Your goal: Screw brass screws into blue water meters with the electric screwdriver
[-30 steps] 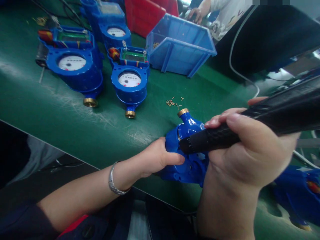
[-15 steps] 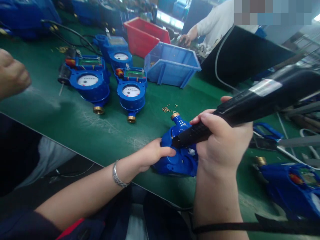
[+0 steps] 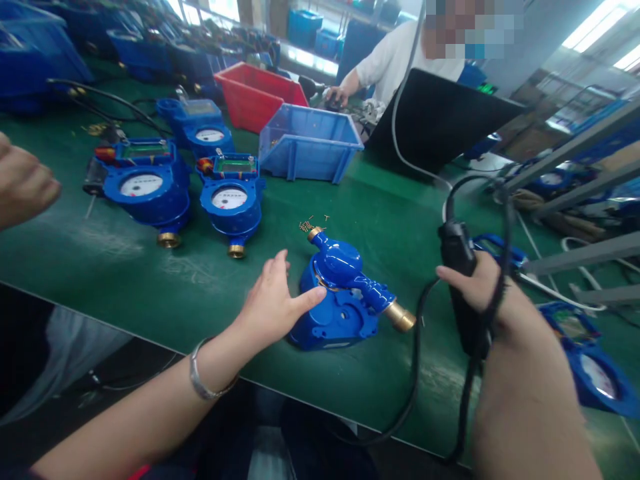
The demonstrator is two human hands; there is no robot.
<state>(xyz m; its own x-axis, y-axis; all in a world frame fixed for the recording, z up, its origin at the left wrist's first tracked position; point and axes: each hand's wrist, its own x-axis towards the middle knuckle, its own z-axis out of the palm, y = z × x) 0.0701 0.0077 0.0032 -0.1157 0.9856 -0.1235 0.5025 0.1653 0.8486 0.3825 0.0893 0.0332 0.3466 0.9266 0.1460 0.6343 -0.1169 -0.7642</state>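
A blue water meter (image 3: pixel 340 263) with brass threaded ends lies face down on the green table in front of me. My left hand (image 3: pixel 275 297) is open at its left side, thumb stretched toward the casing; whether it touches the meter I cannot tell. In my right hand (image 3: pixel 480 283), to the right of the meter, is a black corded electric screwdriver (image 3: pixel 457 260), apart from the meter. Its black cable loops in front of my wrist and down over the table edge. A small pile of screws (image 3: pixel 306 227) lies just beyond the meter's far brass end.
Several upright water meters (image 3: pixel 230 200) stand at the left, dials showing. A blue bin (image 3: pixel 315 150) and a red bin (image 3: pixel 260 97) sit behind them. Another meter (image 3: pixel 595 367) is at the right. A co-worker's hand (image 3: pixel 337 97) is beyond the bins; another person's hand (image 3: pixel 25 180) is at left.
The screwdriver has lifted off the meter and swung right in my right hand, now pointing downward. My left hand has come away from its grip on the meter and opened.
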